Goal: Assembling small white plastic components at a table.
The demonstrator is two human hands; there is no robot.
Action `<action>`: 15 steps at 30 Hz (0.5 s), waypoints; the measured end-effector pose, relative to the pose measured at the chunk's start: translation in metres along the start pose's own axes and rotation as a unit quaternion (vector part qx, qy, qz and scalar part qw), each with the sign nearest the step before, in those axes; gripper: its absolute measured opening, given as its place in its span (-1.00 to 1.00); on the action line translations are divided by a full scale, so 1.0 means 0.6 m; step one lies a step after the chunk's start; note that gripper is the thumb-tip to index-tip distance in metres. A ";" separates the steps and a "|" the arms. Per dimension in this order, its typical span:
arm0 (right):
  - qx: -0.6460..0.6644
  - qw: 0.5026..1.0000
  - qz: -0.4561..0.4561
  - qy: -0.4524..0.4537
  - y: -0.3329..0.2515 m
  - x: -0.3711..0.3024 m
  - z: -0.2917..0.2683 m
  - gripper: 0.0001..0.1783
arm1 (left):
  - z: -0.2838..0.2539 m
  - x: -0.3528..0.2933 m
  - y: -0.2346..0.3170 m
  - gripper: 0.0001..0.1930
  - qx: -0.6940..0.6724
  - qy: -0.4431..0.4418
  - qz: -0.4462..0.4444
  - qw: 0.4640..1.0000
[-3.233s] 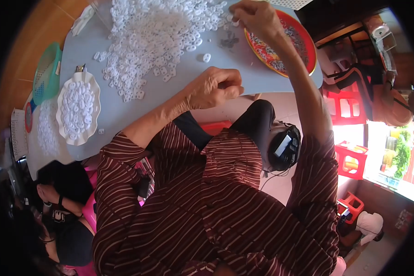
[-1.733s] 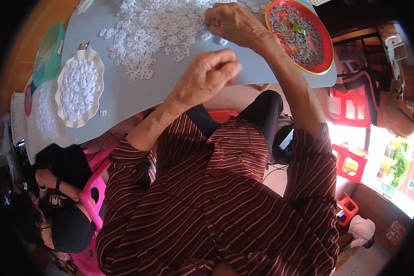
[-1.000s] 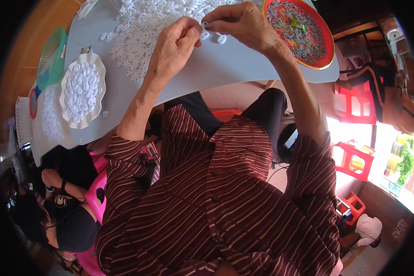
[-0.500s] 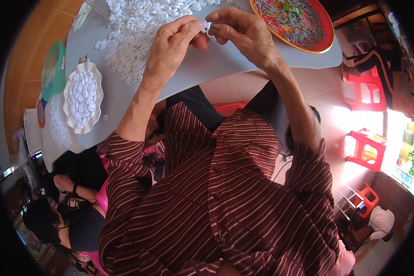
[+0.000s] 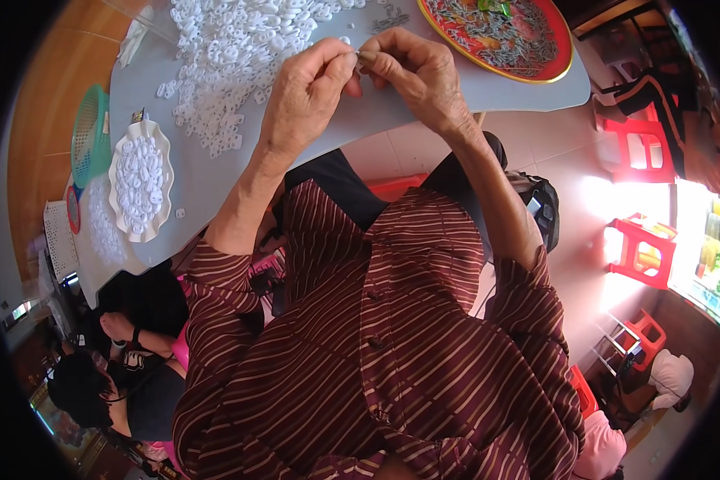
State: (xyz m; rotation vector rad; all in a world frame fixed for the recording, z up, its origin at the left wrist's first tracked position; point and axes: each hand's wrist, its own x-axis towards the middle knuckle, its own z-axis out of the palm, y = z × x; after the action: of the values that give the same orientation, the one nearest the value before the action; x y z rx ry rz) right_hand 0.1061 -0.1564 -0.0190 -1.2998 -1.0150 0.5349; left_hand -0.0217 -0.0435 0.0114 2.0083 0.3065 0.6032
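Note:
Over the table edge, my left hand (image 5: pixel 310 92) and my right hand (image 5: pixel 420 76) meet fingertip to fingertip, both closed in a pinch. A small white plastic piece with holes is held by my left hand, now almost wholly covered by the fingers. What my right thumb and forefinger pinch is too small to make out. Just beyond the hands lies a big heap of white plastic pieces (image 5: pixel 240 32), with flatter ones (image 5: pixel 208 120) spread at its near side. To the right, a round red tray (image 5: pixel 564 48) with a gold rim holds many small grey metal pieces (image 5: pixel 508 40).
On the left stands a scalloped white dish (image 5: pixel 164 204) full of white oval pieces, beside a green basket (image 5: pixel 88 132). A few metal bits (image 5: pixel 392 16) lie near the tray. Another person (image 5: pixel 136 352) sits at the left. Red stools (image 5: pixel 644 248) stand on the right.
The white piece showed between my fingertips before; now the fingers have closed over it. My right fingers have drawn in against the left ones. The view has shifted slightly.

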 end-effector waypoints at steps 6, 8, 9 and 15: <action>-0.056 0.998 0.016 -0.008 -0.013 0.006 0.007 -0.86 | 0.009 -0.022 -0.018 -0.84 -0.030 0.046 -0.024 0.998; -0.174 0.984 -0.047 0.006 -0.028 0.030 -0.013 -0.87 | 0.011 -0.029 -0.013 -0.85 -0.042 0.065 -0.020 0.997; -0.286 0.951 -0.110 0.023 -0.036 0.047 -0.027 -0.87 | 0.009 -0.031 -0.004 -0.86 -0.050 0.056 -0.057 0.996; -0.467 0.861 -0.183 -0.089 -0.081 0.148 -0.082 -0.85 | 0.012 -0.036 -0.003 -0.87 -0.085 0.062 -0.091 0.990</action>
State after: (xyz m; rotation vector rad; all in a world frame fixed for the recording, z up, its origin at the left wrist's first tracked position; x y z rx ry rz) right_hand 0.1811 -0.1217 0.0569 -1.8427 -1.7466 -0.1958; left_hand -0.0361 -0.0575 0.0009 1.7622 0.4908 0.6182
